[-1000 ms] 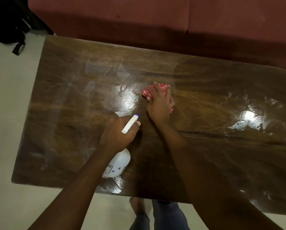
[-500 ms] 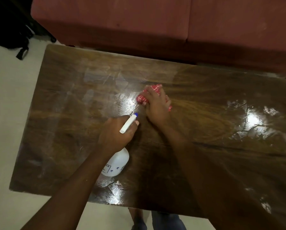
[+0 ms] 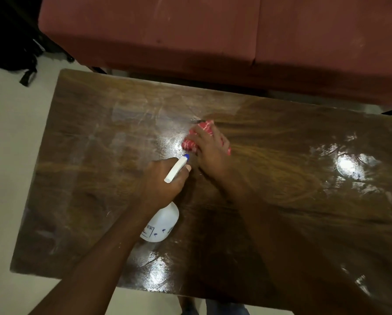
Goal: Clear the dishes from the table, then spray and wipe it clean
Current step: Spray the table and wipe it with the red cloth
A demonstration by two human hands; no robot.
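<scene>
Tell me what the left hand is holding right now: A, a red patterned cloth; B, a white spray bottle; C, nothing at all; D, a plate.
B: the left hand grips the white spray bottle at its trigger head, while the right hand presses the red cloth onto the table.

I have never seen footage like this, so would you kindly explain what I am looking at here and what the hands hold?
There is no machine here: these are a person's two bare hands, filmed by one wide-angle camera worn on the head, looking forward and down. The left hand grips a white spray bottle by its neck, over the wooden table. The right hand presses a red patterned cloth onto the wet, streaked tabletop. A reddish sofa stands behind the table.
</scene>
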